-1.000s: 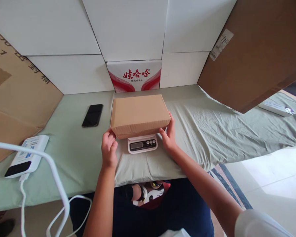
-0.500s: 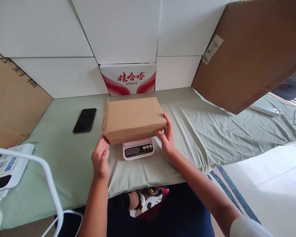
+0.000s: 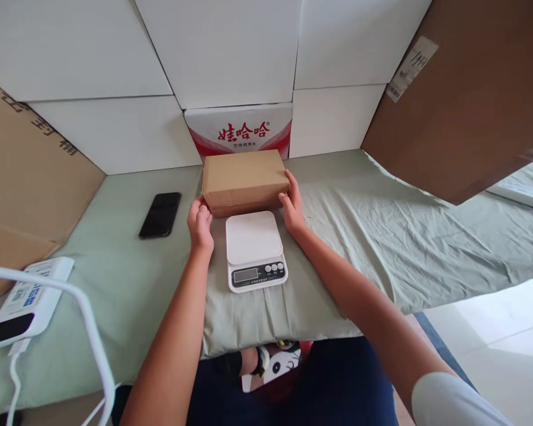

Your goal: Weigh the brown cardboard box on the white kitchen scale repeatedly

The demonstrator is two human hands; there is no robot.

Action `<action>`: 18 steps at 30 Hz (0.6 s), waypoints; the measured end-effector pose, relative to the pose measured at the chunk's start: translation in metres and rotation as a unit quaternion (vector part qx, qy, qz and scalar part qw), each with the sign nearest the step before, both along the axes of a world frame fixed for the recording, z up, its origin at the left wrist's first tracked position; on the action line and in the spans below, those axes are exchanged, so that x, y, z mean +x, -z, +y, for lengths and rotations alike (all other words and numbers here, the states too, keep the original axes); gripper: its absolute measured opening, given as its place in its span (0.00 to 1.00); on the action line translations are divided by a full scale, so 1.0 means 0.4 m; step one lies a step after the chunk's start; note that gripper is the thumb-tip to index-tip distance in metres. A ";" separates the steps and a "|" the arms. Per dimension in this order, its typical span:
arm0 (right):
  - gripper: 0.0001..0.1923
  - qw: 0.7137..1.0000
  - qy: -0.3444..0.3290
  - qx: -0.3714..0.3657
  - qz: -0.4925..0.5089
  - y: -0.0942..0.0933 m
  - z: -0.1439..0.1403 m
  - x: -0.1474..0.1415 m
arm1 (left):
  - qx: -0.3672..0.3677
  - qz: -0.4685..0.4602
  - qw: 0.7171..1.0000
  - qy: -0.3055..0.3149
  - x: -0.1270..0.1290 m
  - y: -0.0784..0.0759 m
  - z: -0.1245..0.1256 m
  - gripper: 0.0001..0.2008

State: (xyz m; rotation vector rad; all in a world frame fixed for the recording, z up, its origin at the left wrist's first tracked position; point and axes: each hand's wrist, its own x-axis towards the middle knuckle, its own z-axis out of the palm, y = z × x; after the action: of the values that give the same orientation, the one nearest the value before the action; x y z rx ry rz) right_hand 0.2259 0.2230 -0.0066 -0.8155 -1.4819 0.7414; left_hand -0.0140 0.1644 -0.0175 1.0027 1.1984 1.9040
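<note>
A plain brown cardboard box (image 3: 246,183) is gripped at its two ends, between my hands. My left hand (image 3: 201,225) presses its fingers to the box's front left corner. At the right end, my right hand (image 3: 294,204) has its fingers along the side and the thumb on the front face. Right in front of the box, nearer to me, stands a white digital scale (image 3: 254,239) with its bare platform showing. Its display (image 3: 246,275) and round buttons face me; no reading can be made out. The underside of the box is hidden.
A black phone (image 3: 160,215) lies to the left. A white power bank (image 3: 31,302) with a cable (image 3: 84,313) is at the near left. Large cartons (image 3: 466,112) flank both sides. A red and white carton (image 3: 240,131) stands behind, among white panels (image 3: 231,53).
Both hands have moved the box away from me, off from above the scale to behind it. The scale's platform has come into view. The camera view has shifted slightly.
</note>
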 end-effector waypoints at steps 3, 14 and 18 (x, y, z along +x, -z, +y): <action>0.41 1.000 -0.008 -0.006 -0.001 0.009 -0.001 0.005 | -0.005 0.014 1.000 0.009 -0.011 0.010 0.000 0.25; 0.41 0.999 -0.016 -0.033 0.024 0.026 -0.005 0.018 | -0.030 -0.007 0.999 -0.012 -0.027 -0.014 -0.007 0.31; 0.41 0.999 -0.026 -0.041 0.020 0.002 -0.017 0.011 | -0.042 0.005 0.999 0.013 -0.022 -0.011 -0.011 0.33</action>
State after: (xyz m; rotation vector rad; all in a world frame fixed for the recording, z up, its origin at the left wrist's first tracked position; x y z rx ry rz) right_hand 0.2302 0.2163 -0.0074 -0.8219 -1.4495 0.8571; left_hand -0.0230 0.1602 -0.0130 0.9786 1.2539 1.8153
